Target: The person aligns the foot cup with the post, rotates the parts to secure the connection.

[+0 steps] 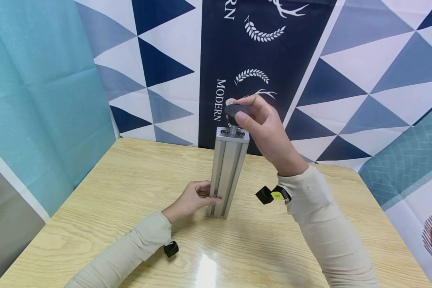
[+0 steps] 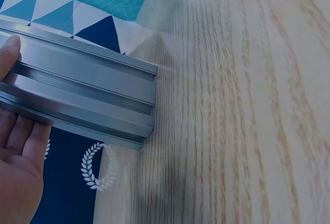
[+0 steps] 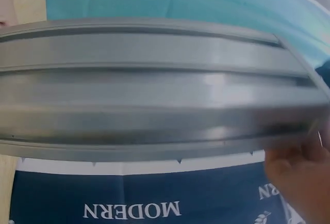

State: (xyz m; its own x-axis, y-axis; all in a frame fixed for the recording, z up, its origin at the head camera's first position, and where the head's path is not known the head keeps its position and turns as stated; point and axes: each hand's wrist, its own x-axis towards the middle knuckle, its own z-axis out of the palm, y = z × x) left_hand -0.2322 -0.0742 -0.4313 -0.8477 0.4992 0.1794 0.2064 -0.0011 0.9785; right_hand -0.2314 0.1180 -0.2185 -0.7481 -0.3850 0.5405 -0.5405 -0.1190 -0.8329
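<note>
Pinched between the right hand's point(image 1: 270, 134) thumb and fingers is a round black foot point(image 1: 236, 109); directly below, its metal stem point(image 1: 233, 130) meets an upright aluminium profile point(image 1: 229, 170), steadied low down by the left hand's point(image 1: 191, 201) grip. Screwing seems under way; small turns, firmly braced, are probably called for. Beneath both grips, a wood-grained table point(image 1: 129, 180) is seen; behind, patterned cloth point(image 1: 169, 80).

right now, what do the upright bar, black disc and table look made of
Upright bar: likely aluminium, satin silver, straight grooves. Black disc: perhaps rubber or plastic, matt, no metallic shine. Table: wood or woodgrain laminate, pale grain, glossy glare.
</note>
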